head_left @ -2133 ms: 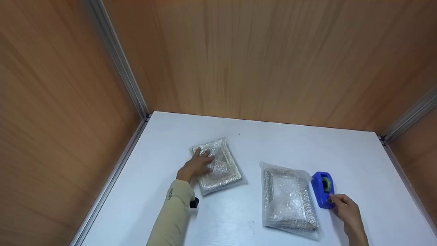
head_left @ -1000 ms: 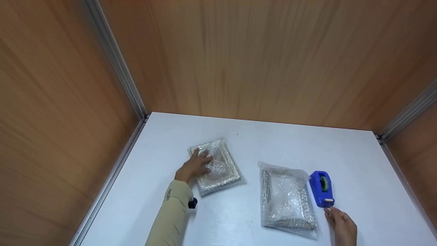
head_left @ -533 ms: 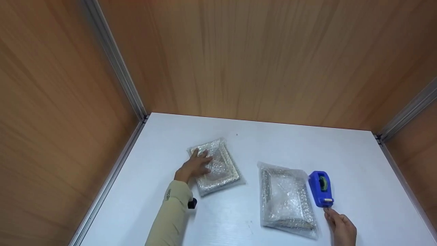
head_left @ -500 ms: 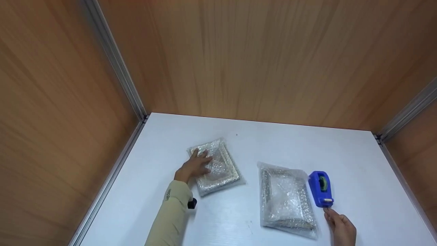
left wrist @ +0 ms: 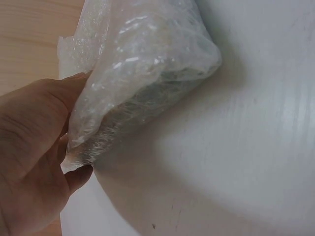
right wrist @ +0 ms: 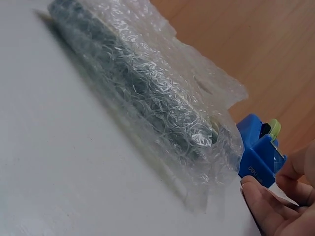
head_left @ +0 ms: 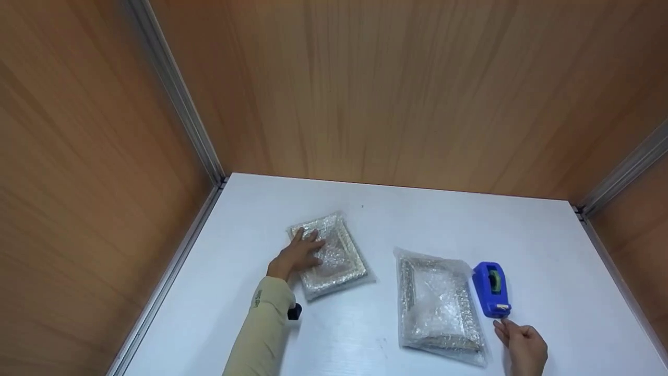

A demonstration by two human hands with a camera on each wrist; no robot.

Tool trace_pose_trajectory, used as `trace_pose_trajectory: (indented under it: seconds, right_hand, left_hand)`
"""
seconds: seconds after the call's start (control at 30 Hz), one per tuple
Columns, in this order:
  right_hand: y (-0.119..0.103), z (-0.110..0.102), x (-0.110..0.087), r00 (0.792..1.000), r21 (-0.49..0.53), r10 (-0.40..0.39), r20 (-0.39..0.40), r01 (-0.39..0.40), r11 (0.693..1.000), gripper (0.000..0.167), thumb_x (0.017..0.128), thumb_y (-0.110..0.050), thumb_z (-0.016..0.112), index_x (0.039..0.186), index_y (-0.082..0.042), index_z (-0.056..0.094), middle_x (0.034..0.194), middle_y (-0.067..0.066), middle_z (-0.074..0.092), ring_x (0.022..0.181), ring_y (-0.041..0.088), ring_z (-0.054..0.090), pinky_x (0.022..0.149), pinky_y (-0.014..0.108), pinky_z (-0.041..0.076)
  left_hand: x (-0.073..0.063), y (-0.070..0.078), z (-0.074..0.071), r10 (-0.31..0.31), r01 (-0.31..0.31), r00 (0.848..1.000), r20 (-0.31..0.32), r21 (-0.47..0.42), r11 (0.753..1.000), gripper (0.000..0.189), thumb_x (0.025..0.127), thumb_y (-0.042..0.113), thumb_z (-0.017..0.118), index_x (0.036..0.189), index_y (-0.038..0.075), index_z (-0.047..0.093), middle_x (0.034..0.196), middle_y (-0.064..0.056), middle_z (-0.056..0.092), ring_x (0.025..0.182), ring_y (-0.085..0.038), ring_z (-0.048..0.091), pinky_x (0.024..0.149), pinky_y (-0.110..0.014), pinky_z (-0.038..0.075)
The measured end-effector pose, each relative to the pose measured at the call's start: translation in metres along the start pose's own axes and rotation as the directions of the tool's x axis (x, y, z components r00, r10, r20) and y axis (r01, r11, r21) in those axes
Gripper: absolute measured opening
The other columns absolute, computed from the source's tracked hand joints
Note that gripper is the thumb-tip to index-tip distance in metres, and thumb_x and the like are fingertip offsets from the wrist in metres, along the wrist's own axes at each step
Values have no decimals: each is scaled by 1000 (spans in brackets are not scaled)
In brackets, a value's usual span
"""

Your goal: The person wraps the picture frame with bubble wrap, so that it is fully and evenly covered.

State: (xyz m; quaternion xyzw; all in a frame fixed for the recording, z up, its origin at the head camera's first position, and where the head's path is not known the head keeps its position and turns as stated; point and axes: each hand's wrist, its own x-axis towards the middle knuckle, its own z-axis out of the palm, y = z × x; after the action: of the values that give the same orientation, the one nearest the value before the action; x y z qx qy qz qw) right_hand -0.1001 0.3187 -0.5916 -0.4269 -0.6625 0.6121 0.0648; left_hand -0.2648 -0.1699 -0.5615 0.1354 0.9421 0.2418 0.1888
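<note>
Two picture frames lie wrapped in bubble wrap. My left hand (head_left: 297,256) rests on the left wrapped frame (head_left: 342,261) with its fingers spread; the left wrist view shows the hand at the edge of the wrap (left wrist: 147,59). At the right, my right hand (head_left: 524,347) is at the front end of a blue tape dispenser (head_left: 485,292) with a greenish roll. In the right wrist view a short clear strip of tape (right wrist: 278,160) runs from the dispenser's cutter to the curled fingers, which hold its end. Part of that strip is hidden by the fingers.
The second wrapped frame (head_left: 441,303) lies right of the middle, its loose wrap edge touching or close beside the dispenser. Wooden panels (head_left: 365,94) stand behind and at both sides of the white table (head_left: 344,334).
My right hand has moved from the top of the tape dispenser to just in front of it; its fingertips now stand slightly farther apart. The left hand has stayed on the left frame.
</note>
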Motion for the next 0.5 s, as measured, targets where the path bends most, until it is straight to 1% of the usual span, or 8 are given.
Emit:
trace_pose_trajectory:
  seconds: [0.03, 0.07, 0.13, 0.23, 0.3, 0.33, 0.43, 0.5]
  right_hand:
    - [0, 0, 0, 1000, -5, 2, -3, -2, 1000, 16, 94, -9, 54, 92, 7, 51, 80, 7, 74, 58, -1, 67, 66, 19, 57]
    - [0, 0, 0, 1000, -13, 5, -5, -5, 1000, 16, 94, -9, 53, 93, 6, 51, 77, 4, 73, 58, -1, 66, 65, 19, 57]
    - [0, 0, 0, 1000, -24, 4, -10, -4, 1000, 16, 94, -10, 53, 93, 6, 51, 80, 8, 74, 57, -2, 66, 64, 18, 57]
    - [-1, 1, -1, 1000, -45, -1, -17, 0, 999, 17, 95, -12, 52, 94, 5, 51, 93, 19, 73, 57, -2, 66, 63, 18, 57]
    - [-1, 1, -1, 1000, -58, -4, -22, 3, 998, 17, 95, -12, 51, 94, 5, 51, 99, 21, 71, 56, -2, 65, 62, 18, 57]
    - [-1, 1, -1, 1000, -63, -5, -24, 3, 998, 17, 95, -12, 51, 94, 4, 50, 99, 22, 71, 56, -2, 65, 62, 18, 57]
    - [-1, 1, -1, 1000, -64, -19, -19, 17, 998, 17, 95, -12, 52, 93, 5, 49, 84, 16, 73, 57, 0, 66, 62, 18, 57]
    - [0, 0, -1, 999, -58, -35, -16, 34, 998, 17, 94, -11, 53, 92, 5, 49, 79, 11, 73, 57, 1, 67, 63, 19, 57]
  left_hand:
    - [0, 0, 0, -3, 3, 1000, 0, -3, 1000, 60, 92, 34, 62, 147, 26, 38, 161, 1, 12, 149, -31, -8, 114, -60, 19]
    - [0, 0, 0, -4, 4, 1000, -3, -8, 1000, 60, 92, 34, 62, 147, 26, 38, 161, 1, 12, 149, -31, -8, 114, -60, 19]
    - [0, 1, 0, -5, 5, 1000, -5, -14, 1000, 60, 92, 33, 62, 147, 26, 38, 161, 1, 12, 149, -30, -8, 115, -60, 18]
    - [0, 1, 0, 1, -1, 1000, -10, -13, 1000, 60, 92, 33, 62, 147, 26, 39, 161, 0, 13, 149, -31, -7, 114, -60, 19]
    - [0, 1, 0, 3, -3, 1000, -9, -6, 1000, 61, 92, 34, 62, 147, 26, 38, 161, 0, 13, 149, -31, -7, 114, -60, 19]
    - [0, 2, 0, 2, -2, 1000, -8, -4, 1000, 61, 92, 34, 62, 147, 26, 38, 161, 0, 12, 149, -31, -7, 115, -60, 19]
    - [1, 3, 0, -2, 2, 1000, -10, -6, 1000, 61, 91, 34, 62, 147, 26, 38, 161, 1, 13, 149, -30, -7, 115, -59, 17]
    - [0, 3, 0, -5, 5, 1000, -10, -3, 1000, 61, 91, 35, 62, 147, 27, 38, 161, 1, 12, 149, -30, -7, 116, -59, 17]
